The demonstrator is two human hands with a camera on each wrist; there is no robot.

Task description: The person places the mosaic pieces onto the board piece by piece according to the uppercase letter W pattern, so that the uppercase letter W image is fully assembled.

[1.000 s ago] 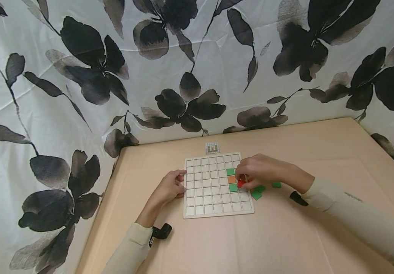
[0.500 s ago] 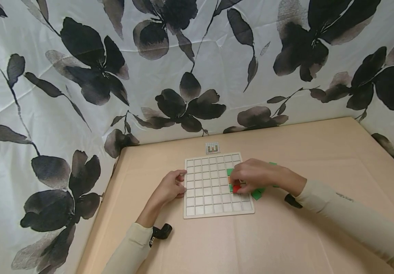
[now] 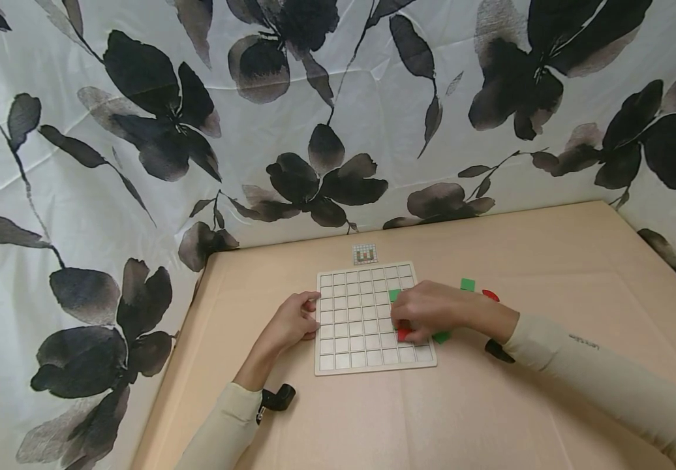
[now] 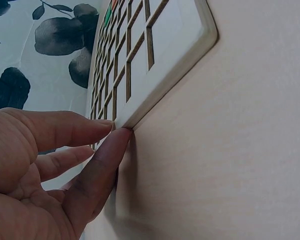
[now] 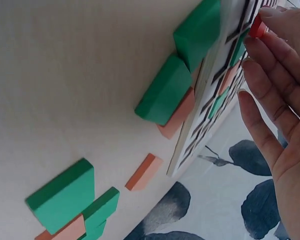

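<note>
Nearer the person and slightly further left than a second ago, the right hand (image 3: 432, 307) is now lower on the pale grid board (image 3: 344, 329), and the red block (image 3: 403, 334) has travelled with it. Its thumb and forefinger pinch that block over the right-hand part of the board; whether it sits in a slot cannot be told. Just beyond it, in a row, the right wrist view shows a green tile (image 5: 218, 102), an orange tile (image 5: 228, 77) and another green tile (image 5: 238, 48) in their slots.

On the opposite side, the left hand (image 3: 288, 320) holds the board's left edge between thumb and fingers, as it did before.

Loose pieces lie on the table (image 3: 491, 405) off the board's right edge — two green blocks (image 5: 165, 90) touching each other, with an orange block (image 5: 177, 115) partly hidden beside them. Further out, past the forearm, a square green piece (image 3: 468, 284) and a rounded red piece (image 3: 491, 296) show. Behind the board lies a small patterned card (image 3: 365, 254) — a floral cloth (image 3: 320, 117) hangs beyond it.
</note>
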